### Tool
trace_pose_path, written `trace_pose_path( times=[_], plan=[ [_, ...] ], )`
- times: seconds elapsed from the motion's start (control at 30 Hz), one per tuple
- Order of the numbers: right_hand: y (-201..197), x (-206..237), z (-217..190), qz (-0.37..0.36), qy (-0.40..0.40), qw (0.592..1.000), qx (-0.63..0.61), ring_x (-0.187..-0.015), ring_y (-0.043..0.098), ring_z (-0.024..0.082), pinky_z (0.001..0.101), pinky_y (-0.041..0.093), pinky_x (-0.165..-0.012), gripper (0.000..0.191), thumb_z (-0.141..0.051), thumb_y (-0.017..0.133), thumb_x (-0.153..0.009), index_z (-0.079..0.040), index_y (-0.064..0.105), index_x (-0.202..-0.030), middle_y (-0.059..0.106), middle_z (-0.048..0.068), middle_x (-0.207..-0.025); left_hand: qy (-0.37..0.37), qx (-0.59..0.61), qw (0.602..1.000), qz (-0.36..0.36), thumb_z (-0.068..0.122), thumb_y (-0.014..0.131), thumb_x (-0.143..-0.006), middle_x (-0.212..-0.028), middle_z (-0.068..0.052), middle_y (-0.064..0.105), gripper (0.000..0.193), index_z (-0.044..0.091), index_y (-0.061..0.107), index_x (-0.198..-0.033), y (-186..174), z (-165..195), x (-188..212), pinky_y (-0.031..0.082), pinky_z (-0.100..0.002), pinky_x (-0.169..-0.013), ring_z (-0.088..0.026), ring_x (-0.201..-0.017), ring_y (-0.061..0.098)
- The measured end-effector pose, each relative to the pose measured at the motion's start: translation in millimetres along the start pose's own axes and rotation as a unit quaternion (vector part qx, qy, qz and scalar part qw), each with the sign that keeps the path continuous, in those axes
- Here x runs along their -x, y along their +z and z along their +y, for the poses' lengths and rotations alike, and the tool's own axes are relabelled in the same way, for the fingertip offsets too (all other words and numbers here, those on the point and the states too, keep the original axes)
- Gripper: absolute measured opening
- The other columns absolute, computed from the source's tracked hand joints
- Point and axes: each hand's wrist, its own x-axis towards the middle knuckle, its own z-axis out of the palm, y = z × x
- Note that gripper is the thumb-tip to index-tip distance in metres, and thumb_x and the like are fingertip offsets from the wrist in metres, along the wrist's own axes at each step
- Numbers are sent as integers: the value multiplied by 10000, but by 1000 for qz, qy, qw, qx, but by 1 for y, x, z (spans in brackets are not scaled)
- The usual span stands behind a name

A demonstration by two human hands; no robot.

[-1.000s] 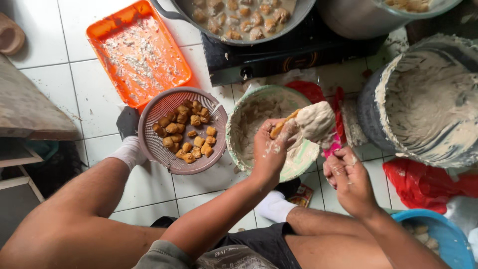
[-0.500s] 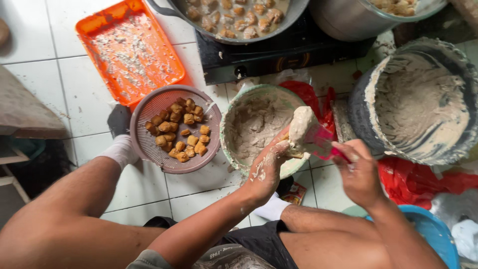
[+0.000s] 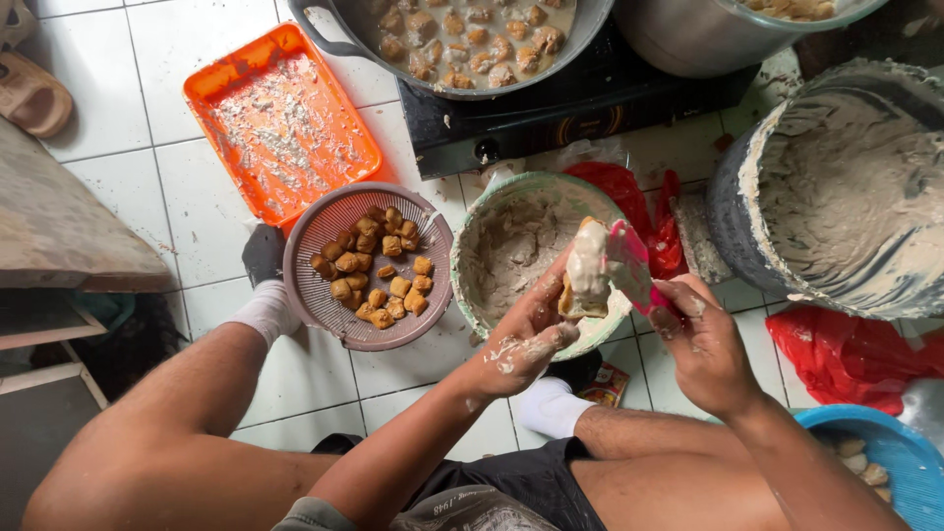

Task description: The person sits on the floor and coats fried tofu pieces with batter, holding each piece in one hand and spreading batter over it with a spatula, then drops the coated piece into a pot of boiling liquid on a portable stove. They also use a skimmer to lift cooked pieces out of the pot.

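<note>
1. Nearest to me, the person sits low on the tiled floor (image 3: 177, 211), knees spread, so that everything stays within arm's reach of the green paste bowl (image 3: 472, 258) set between the feet.
2. Just over the near rim of that bowl, the left hand (image 3: 526, 334) is curled closed around a piece of fried tofu (image 3: 570, 300), the fingers cupping it from below. I take it the piece is held there so any paste that slips off lands back in the bowl.
3. Beside it, toward the right of the bowl, the right hand (image 3: 703, 344) is closed on the handle of a pink spatula (image 3: 629, 265), whose blade presses a lump of pale paste (image 3: 588, 261) against the tofu, apparently packing it in.
4. Left of the bowl, touching distance away, a mauve strainer basket (image 3: 315, 231) holds a loose heap of tofu cubes (image 3: 379, 265), handy for the left hand.
5. Right of the bowl, a large dark tub (image 3: 733, 211) smeared inside with the same paste stands beside red plastic bags (image 3: 836, 349); a blue basin (image 3: 890, 447) sits at the near right.
6. Beyond the strainer lies an orange tray (image 3: 211, 84) dusted with crumbs.
7. Farthest, past the bowl, a wok (image 3: 339, 25) of frying pieces sits on a black stove (image 3: 570, 108).
</note>
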Motion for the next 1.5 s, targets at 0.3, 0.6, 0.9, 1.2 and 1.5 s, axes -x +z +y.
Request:
trace_pose_path(
  times=[0.3,0.6,0.9,1.2,1.5],
  plan=[
    [-9,8,-8,-48,-71,995,52,-922,569,131,260,477,-810,296,-131,601,-1001,-2,650,-1263,589,45,-1046,67,-117,990,46,220,809,-956,-1515,-105,585,560,51,507,-1397,-31,4,-16,456,-407,-1259,-204,-1439,560],
    [2,-1,-4,-48,49,997,42,-939,604,192,288,491,-839,339,-199,583,-1002,21,652,-1251,629,104,-1042,92,-159,981,69,-61,697,-896,-1404,-117,586,525,43,488,-1366,-31,22,-11,453,-375,-1270,-182,-1357,564],
    [9,-11,25,-54,114,992,-15,-935,551,179,322,462,-845,346,-214,550,-1046,-17,703,-1286,618,93,-1060,21,-339,932,129,-125,718,-804,-1312,-100,656,546,15,574,-1313,-55,26,-38,516,-348,-1140,-178,-1248,637],
    [6,-33,68,-104,250,961,51,-1072,646,164,306,461,-975,347,-282,536,-1000,-70,725,-1200,732,35,-1100,-1,-211,969,128,-54,673,-858,-1319,-73,634,544,92,550,-1367,-99,8,-80,601,-373,-1071,-193,-1218,662],
    [-16,-39,65,-68,338,937,-64,-687,369,106,254,341,-621,346,-266,509,-1032,-106,693,-1277,391,-11,-753,136,-659,735,85,119,874,-823,-1292,-180,670,731,94,440,-1411,-236,47,-228,550,-460,-972,-383,-1193,651]
  ],
)
